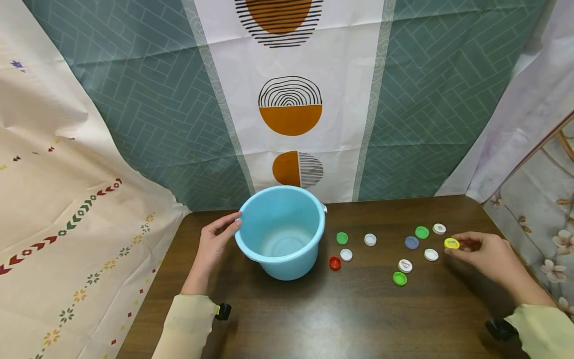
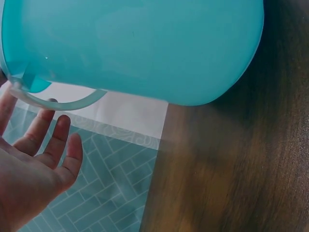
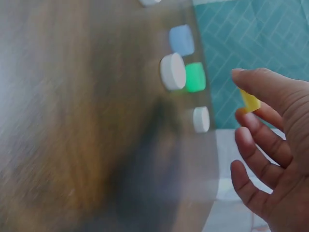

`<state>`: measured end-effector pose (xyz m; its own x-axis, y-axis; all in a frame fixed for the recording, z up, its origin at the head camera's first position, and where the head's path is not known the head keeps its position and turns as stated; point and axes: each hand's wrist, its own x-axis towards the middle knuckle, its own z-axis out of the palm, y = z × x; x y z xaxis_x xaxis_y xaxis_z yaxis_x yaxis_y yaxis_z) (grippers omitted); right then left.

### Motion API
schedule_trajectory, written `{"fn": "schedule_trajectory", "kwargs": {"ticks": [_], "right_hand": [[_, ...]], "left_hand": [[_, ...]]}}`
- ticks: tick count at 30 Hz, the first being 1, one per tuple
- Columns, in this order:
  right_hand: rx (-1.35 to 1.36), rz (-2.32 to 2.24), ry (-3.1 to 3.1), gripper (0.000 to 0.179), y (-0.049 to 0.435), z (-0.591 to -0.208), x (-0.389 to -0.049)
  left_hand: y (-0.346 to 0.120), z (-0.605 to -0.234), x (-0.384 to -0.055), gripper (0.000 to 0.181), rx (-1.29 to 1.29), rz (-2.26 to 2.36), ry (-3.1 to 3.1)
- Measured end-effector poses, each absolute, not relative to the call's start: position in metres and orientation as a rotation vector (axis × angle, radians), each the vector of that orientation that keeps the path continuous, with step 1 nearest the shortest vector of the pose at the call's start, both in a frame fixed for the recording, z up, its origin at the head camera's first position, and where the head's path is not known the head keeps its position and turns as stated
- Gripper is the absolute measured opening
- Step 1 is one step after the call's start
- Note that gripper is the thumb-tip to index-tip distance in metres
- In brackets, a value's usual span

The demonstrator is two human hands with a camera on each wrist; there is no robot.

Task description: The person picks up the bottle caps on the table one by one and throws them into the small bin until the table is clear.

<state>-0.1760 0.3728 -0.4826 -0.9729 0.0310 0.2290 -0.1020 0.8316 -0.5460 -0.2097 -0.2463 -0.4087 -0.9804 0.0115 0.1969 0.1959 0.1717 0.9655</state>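
A light blue plastic bucket (image 1: 287, 267) stands upright at the middle back of the table. My left hand (image 1: 214, 242) pinches its left rim with thumb and index finger; the other fingers spread loosely beside the bucket's handle (image 2: 72, 104) in the left wrist view. Over at the far right, my right hand (image 1: 486, 254) holds a yellow bottle cap (image 1: 451, 243) between thumb and fingertips, above the tabletop. Near it lie a white cap (image 1: 439, 229), a green cap (image 1: 422, 232), a blue cap (image 1: 411, 243) and another white cap (image 1: 431, 255).
Between the bucket and the right-hand group are a red cap (image 1: 335, 263), a green cap (image 1: 342, 238) and two white caps, one (image 1: 369, 239) farther right. A patterned cloth (image 1: 291, 139) hangs behind the dark wooden table (image 1: 314, 319). Another cloth (image 1: 67, 224) borders the left side.
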Motion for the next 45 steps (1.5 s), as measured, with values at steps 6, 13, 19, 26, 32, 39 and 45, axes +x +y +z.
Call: {"fn": "schedule_trajectory", "kwargs": {"ticks": [6, 13, 19, 26, 32, 39, 45], "right_hand": [[0.03, 0.995, -2.71, 0.048, 0.357, -0.471, -0.184], [0.031, 1.055, -2.668, 0.046, 0.338, -0.455, -0.192], [0.071, 1.109, -2.633, 0.045, 0.322, -0.441, -0.2], [0.083, 1.148, -2.663, 0.05, 0.3, -0.425, -0.21], [0.148, 1.155, -2.668, 0.047, 0.28, -0.417, -0.222], [0.234, 1.208, -2.64, 0.047, 0.255, -0.4, -0.235], [0.287, 1.201, -2.604, 0.046, 0.231, -0.379, -0.244]], "left_hand": [[-0.246, -0.408, -0.21, 0.038, -0.21, -1.913, -2.309], [-0.245, -0.407, -0.211, 0.036, -0.211, -1.91, -2.315], [-0.245, -0.405, -0.212, 0.035, -0.225, -1.906, -2.32], [-0.245, -0.405, -0.212, 0.037, -0.217, -1.911, -2.325], [-0.243, -0.405, -0.212, 0.036, -0.231, -1.923, -2.322], [-0.243, -0.404, -0.211, 0.036, -0.235, -1.906, -2.334], [-0.246, -0.403, -0.208, 0.037, -0.201, -1.884, -2.338]]}}
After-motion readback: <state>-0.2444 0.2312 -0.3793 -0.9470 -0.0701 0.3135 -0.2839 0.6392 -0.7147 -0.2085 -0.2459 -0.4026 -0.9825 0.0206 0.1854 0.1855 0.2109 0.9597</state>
